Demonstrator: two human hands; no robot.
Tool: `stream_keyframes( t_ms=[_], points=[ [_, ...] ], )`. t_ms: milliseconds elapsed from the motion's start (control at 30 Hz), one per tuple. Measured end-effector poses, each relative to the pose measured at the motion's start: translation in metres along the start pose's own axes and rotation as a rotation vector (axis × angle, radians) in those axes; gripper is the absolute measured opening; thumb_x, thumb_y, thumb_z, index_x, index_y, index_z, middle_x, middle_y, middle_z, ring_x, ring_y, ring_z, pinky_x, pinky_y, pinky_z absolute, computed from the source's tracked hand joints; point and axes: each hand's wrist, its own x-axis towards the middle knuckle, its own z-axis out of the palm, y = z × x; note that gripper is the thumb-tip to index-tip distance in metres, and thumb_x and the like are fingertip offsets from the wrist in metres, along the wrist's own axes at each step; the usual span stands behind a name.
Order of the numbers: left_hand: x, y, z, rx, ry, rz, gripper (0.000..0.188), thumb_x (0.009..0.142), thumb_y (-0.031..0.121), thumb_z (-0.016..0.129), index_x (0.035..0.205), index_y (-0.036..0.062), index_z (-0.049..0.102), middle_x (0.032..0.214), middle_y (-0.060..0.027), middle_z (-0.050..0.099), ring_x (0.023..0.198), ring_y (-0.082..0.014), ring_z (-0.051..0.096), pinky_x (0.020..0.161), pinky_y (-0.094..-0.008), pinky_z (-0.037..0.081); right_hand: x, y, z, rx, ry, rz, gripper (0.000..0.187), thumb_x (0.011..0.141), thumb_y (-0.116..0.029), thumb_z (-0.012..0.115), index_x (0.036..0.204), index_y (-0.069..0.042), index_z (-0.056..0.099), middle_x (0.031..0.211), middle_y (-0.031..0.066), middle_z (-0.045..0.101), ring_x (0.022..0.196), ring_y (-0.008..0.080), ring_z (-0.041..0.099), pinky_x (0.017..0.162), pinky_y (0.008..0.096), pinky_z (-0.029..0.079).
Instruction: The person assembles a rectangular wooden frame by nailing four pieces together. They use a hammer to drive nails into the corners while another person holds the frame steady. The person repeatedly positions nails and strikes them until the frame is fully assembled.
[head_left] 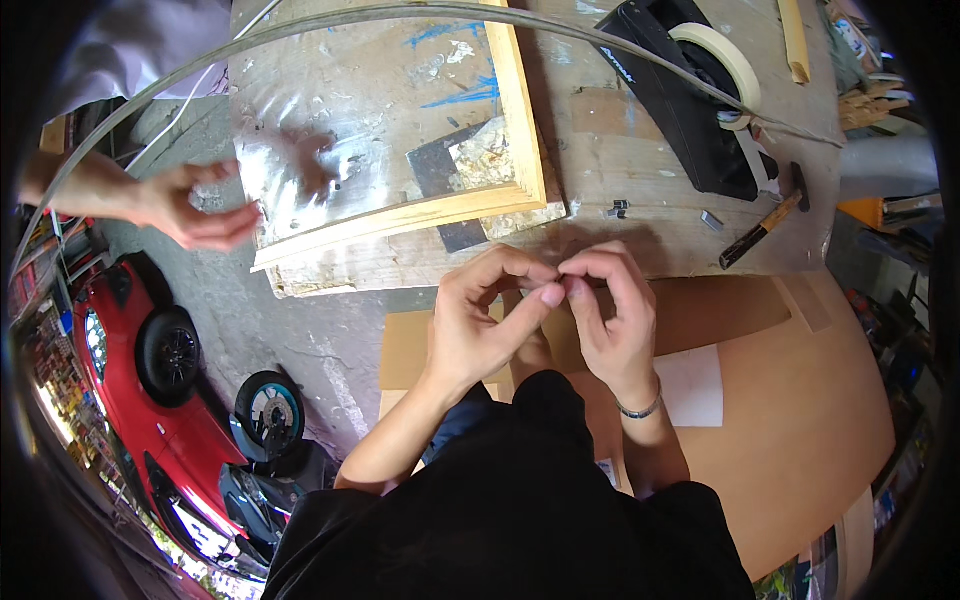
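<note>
Head view: my left hand (478, 320) and right hand (618, 310) meet just off the near edge of the counter (600, 165). In each, index finger and thumb are closed to a pinch, the palm hollow behind them. Between the fingertips I have what looks like a tiny dark piece (562, 281), mostly hidden by the fingers; I cannot tell its exact shape or material.

Something that small should weigh next to nothing and be easy to drop or lose, so I judge the very tips of finger and thumb to be the right hold, one pinch at each end. If it is like the small metal pieces (619, 209) on the counter, it would be thin and stiff, perhaps sharp at the edges, wanting a light, square grip.

Beyond my hands lies the wooden frame (530, 150); its rails look light and rigid, best held by the bare wood and not by the glossy area inside, which could be slippery. A co-worker's hand (205, 208), fingers spread loosely, is near its left side. The hammer (764, 227) rests to my right, best lifted by its handle.
</note>
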Motion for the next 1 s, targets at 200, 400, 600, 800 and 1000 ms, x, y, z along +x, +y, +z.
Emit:
stream_keyframes(
  t_ms=[200, 400, 600, 800, 1000],
  points=[
    [0.001, 0.005, 0.002, -0.281, 0.014, -0.187, 0.01, 0.098, 0.008, 0.075, 0.102, -0.0012, 0.071, 0.101, -0.0047, 0.073, 0.094, -0.0106, 0.068, 0.085, -0.0263, 0.055, -0.002, 0.005, 0.003, 0.121, 0.008, 0.037, 0.01, 0.095, -0.001, 0.072, 0.104, 0.0, 0.069, 0.096, 0.0109, 0.067, 0.088, 0.0236, 0.066, 0.075, 0.0327, 0.053],
    [0.0, -0.006, 0.001, 0.098, 0.068, 0.007, 0.01, 0.094, 0.006, 0.077, 0.1, -0.0002, 0.072, 0.094, -0.0048, 0.071, 0.088, -0.0112, 0.067, 0.078, -0.0269, 0.054, 0.005, 0.008, -0.001, 0.103, -0.066, 0.069, 0.006, 0.095, -0.002, 0.071, 0.1, -0.001, 0.067, 0.096, 0.0112, 0.066, 0.088, 0.0238, 0.065, 0.077, 0.0331, 0.052],
    [0.02, 0.022, -0.026, 0.42, -0.254, 0.175, 0.012, 0.086, 0.0, 0.078, 0.097, 0.0009, 0.074, 0.09, -0.0087, 0.069, 0.081, -0.02, 0.069, 0.069, -0.0319, 0.054, 0.013, 0.001, -0.017, -0.089, -0.261, -0.002, 0.008, 0.093, 0.0, 0.068, 0.097, 0.0, 0.06, 0.093, 0.0121, 0.061, 0.084, 0.0313, 0.062, 0.075, 0.0382, 0.051],
    [0.027, 0.032, -0.032, 0.558, -0.351, 0.219, 0.012, 0.083, -0.001, 0.08, 0.094, 0.0007, 0.076, 0.091, -0.0092, 0.074, 0.085, -0.0204, 0.071, 0.075, -0.0311, 0.055, 0.014, 0.0, -0.016, -0.057, -0.262, 0.026, 0.007, 0.096, -0.001, 0.067, 0.1, -0.001, 0.062, 0.093, 0.0117, 0.062, 0.082, 0.03, 0.063, 0.074, 0.0379, 0.051],
    [0.061, 0.009, -0.051, 0.832, 0.057, 0.547, 0.011, 0.078, 0.009, 0.082, 0.088, 0.0076, 0.076, 0.081, -0.0056, 0.065, 0.074, -0.0257, 0.058, 0.068, -0.0359, 0.044, -0.006, 0.029, -0.033, -0.354, 0.334, 0.058, 0.015, 0.102, -0.013, 0.069, 0.11, -0.001, 0.064, 0.097, 0.0063, 0.063, 0.083, 0.0154, 0.062, 0.075, 0.0288, 0.051]
  ],
)
